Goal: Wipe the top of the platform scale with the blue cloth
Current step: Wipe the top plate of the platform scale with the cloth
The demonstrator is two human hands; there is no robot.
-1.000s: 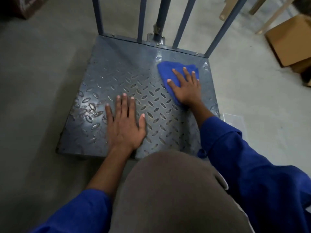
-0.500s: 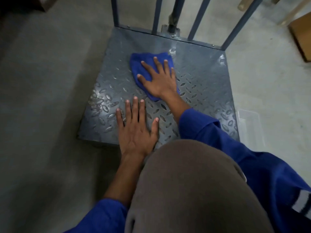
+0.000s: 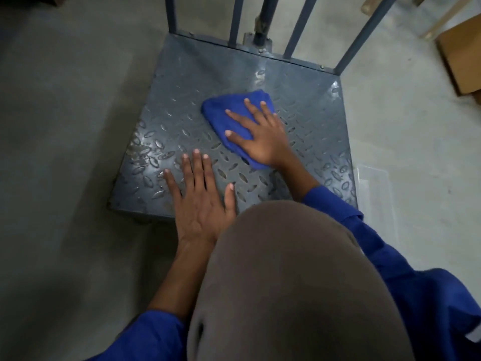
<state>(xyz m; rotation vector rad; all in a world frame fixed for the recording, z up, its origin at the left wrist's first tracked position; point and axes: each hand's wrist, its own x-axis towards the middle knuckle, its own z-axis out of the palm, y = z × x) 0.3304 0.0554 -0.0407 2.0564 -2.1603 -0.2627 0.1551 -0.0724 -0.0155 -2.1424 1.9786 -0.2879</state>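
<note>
The platform scale [image 3: 182, 100] is a grey square of tread plate lying low on the floor. A folded blue cloth [image 3: 223, 113] lies near the middle of its top. My right hand [image 3: 260, 136] presses flat on the cloth with straight, spread fingers and covers its near right part. My left hand [image 3: 200, 201] rests flat on the plate's near edge, fingers straight, holding nothing. My bent knee in brown trousers hides the plate's near right part.
Blue-grey upright bars [image 3: 296, 24] rise along the scale's far edge. Grey concrete floor [image 3: 65, 126] surrounds it. A cardboard box [image 3: 460, 56] stands at the far right. A clear plastic tray [image 3: 374, 178] lies on the floor right of the scale.
My right hand has slid the cloth from the plate's far right corner leftwards to about its middle. My left hand has stayed flat at the near edge.
</note>
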